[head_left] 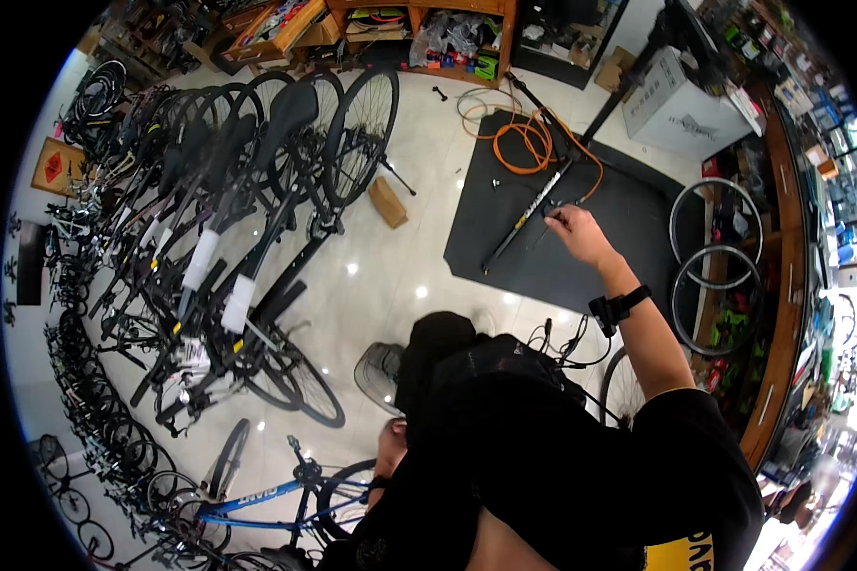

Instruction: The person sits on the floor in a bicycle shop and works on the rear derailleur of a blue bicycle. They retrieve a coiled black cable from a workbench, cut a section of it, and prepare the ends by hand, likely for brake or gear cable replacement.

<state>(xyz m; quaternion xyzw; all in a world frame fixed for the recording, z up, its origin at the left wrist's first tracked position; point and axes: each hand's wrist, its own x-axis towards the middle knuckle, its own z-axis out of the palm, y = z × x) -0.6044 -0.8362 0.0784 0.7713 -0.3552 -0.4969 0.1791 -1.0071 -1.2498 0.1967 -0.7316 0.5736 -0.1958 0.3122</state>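
My right hand (571,228) reaches out over the black floor mat (628,262), with its fingers closed. Something small, thin and dark shows at the fingertips, too small to name. Right beside it, a black tube with white and yellow markings (519,233) lies slanted across the mat. An orange hose (524,169) loops over the mat's far part, and one stretch runs close to my right hand. My left hand (392,443) is low beside my body, partly hidden, and its fingers cannot be made out. Closest to that hand is a grey mesh basket (376,376).
Tightly packed bicycles (257,190) fill the left side. A blue bicycle (276,495) stands at the lower left. Two wheel rims (674,228) lean against the wooden cabinet (781,314) at right. A brown cardboard piece (388,203) lies on the floor, and a large white box (681,114) stands behind the mat.
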